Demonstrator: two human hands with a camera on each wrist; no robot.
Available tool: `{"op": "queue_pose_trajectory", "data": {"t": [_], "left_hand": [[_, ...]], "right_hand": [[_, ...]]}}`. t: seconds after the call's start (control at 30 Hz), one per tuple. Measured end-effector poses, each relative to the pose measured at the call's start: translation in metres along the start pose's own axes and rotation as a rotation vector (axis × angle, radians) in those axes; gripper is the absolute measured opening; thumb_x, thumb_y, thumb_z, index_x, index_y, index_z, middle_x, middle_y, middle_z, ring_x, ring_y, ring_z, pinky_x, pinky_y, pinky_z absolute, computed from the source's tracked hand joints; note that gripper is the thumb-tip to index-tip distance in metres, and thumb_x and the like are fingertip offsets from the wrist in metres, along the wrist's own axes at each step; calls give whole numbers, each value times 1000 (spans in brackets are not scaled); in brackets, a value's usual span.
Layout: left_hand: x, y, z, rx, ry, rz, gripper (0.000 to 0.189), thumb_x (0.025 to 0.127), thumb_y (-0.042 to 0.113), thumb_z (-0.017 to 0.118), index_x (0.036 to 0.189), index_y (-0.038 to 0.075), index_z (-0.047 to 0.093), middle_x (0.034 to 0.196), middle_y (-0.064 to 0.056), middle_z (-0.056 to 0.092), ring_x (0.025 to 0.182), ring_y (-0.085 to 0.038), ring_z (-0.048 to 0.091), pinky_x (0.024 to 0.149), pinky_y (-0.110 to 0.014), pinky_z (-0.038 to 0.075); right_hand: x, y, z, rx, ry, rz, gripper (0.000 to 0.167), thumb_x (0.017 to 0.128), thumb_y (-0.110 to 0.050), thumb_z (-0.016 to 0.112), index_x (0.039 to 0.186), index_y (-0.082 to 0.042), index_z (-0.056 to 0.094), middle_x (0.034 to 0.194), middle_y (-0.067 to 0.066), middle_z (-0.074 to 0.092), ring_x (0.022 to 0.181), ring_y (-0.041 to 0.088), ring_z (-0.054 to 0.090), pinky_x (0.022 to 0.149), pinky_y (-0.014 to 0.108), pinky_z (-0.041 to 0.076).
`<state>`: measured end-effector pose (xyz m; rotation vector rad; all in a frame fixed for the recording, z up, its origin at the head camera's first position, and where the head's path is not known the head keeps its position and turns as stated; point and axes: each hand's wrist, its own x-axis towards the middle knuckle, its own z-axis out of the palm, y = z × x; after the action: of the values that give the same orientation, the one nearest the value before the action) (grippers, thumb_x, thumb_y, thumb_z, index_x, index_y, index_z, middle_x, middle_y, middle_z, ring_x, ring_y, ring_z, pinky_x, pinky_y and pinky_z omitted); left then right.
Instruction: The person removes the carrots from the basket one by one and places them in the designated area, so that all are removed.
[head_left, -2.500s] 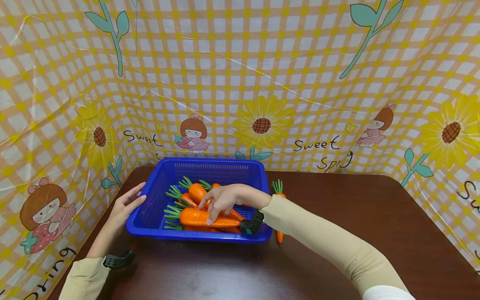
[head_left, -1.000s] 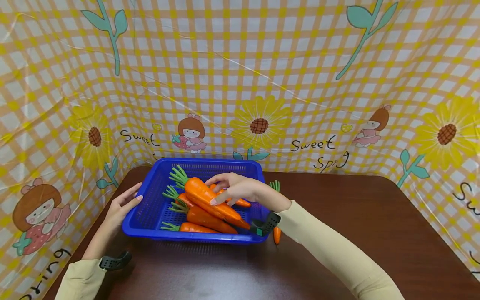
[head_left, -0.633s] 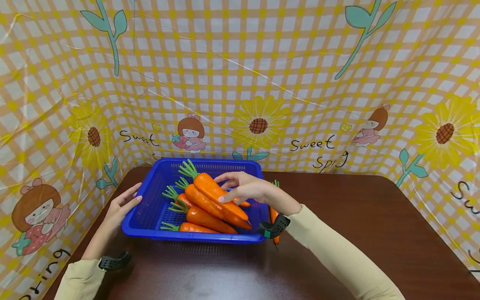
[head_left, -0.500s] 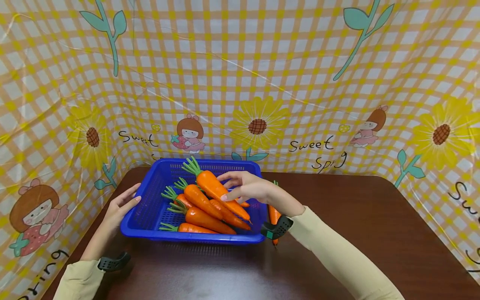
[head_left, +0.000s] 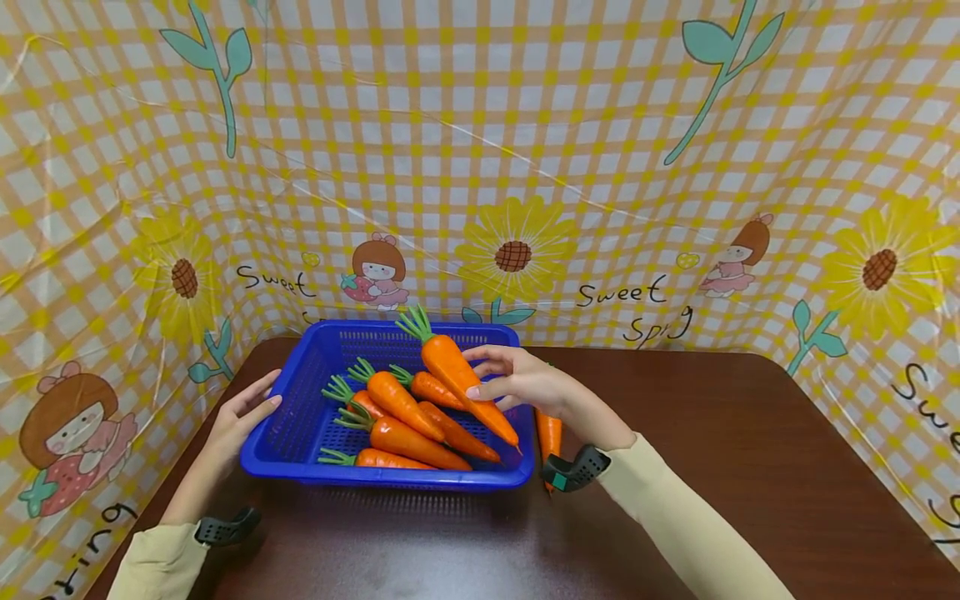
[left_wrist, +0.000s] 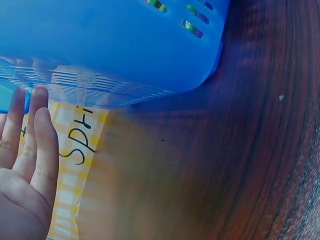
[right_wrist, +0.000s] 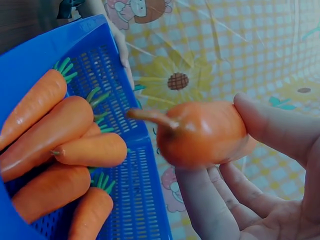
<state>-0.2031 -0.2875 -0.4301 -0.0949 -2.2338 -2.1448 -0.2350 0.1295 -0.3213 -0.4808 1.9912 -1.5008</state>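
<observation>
My right hand (head_left: 525,382) pinches an orange carrot (head_left: 450,367) with green tops, thumb on one side and fingers on the other. The carrot is tilted above the right part of a blue plastic basket (head_left: 390,477). In the right wrist view its tapered tip (right_wrist: 150,117) points towards the camera, and its tops are hidden. Several more carrots (head_left: 401,404) lie in the basket. My left hand (head_left: 236,421) touches the basket's left side with straight fingers; the left wrist view shows those fingers (left_wrist: 45,145) against the outside, below the rim.
On the brown table (head_left: 675,450), just right of the basket, lies another carrot (head_left: 550,432), partly hidden by my right wrist. A checked, flower-printed cloth (head_left: 600,150) encloses the back and sides.
My right hand has picked up a carrot from the pile and moved it right and up, uncovering other carrots beneath. The left hand stays at the basket's side.
</observation>
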Motion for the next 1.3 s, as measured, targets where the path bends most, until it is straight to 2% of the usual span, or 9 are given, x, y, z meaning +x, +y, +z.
{"op": "queue_pose_trajectory", "data": {"t": [0.2,0.47,0.63,0.83,1.07,1.3], "left_hand": [[0,-1,0,0,-11,8,46,98,15,55,144,12,45,98,18,66,81,-1,65,66,-21,56],[1,0,-1,15,-19,32,46,98,15,55,143,12,46,100,19,66,81,-1,64,66,-21,56],[1,0,-1,18,-14,26,48,98,16,55,144,9,43,101,19,66,81,-1,65,66,-21,56],[0,0,0,14,-13,23,48,98,15,55,144,8,43,100,18,67,81,-1,65,66,-21,56],[-1,3,0,13,-20,22,44,99,15,54,142,14,47,100,18,66,82,-1,65,67,-21,56],[-1,1,0,7,-17,21,48,99,14,54,145,8,42,100,18,66,82,-2,65,67,-21,56]], "right_hand": [[-8,6,-4,24,20,-10,64,87,-19,68,143,-10,40,121,12,56,94,17,64,82,37,56],[-15,15,-10,71,51,-30,64,87,-15,67,143,-5,38,110,6,56,85,15,63,73,30,56],[-20,22,-17,81,66,-27,64,88,-15,67,144,-3,36,107,4,57,80,15,64,70,28,57],[-29,31,-26,70,78,-17,68,88,-17,67,145,-1,33,108,5,57,79,14,63,69,27,55],[-40,39,-36,47,101,-35,68,89,-18,68,144,1,33,115,7,58,89,15,65,75,33,57],[-52,44,-49,54,121,-49,69,90,-17,67,145,2,30,114,7,58,90,16,66,79,36,58]]}}
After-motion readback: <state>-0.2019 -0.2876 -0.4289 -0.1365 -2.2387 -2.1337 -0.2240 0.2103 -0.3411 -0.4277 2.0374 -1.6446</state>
